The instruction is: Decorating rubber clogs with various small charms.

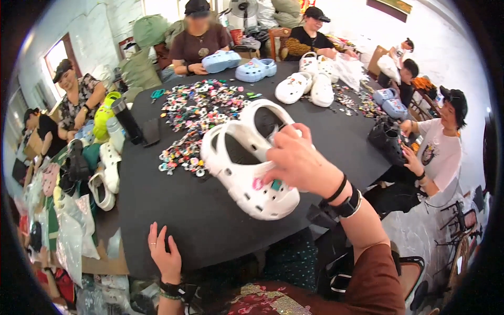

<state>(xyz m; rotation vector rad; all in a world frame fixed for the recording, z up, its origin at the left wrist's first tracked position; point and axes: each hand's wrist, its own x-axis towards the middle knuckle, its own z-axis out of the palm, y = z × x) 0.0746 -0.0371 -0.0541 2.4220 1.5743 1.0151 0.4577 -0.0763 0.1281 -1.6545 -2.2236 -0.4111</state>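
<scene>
Fingers (283, 137) of the right hand (304, 167) are curled closed around a pair of white clogs (236, 186), gripping the two side by side — the thumb presses on the nearer one, close to a pink charm (257, 184) and a green charm (276, 185). With the loose charm pile (202, 105) as landmark, that pair is to its right and on the wearer's side, over the dark counter (178, 215). Also on the wearer's side of the pile, near the counter's edge, the left hand (166, 255) has its fingers loosely spread and holds nothing; whether it touches the surface I cannot tell. Left of the pile stands a black tumbler (126, 121), and farther left is a lime-green clog (105, 116). Beyond the pile, a co-worker's hand (197, 69) touches a light-blue clog (221, 61) — another blue clog (256, 70) sits just beside it. More white clogs (322, 91) rest beyond the pile to the right, while a black clog (387, 140) is well to its right, beside another co-worker's hands (413, 160).
</scene>
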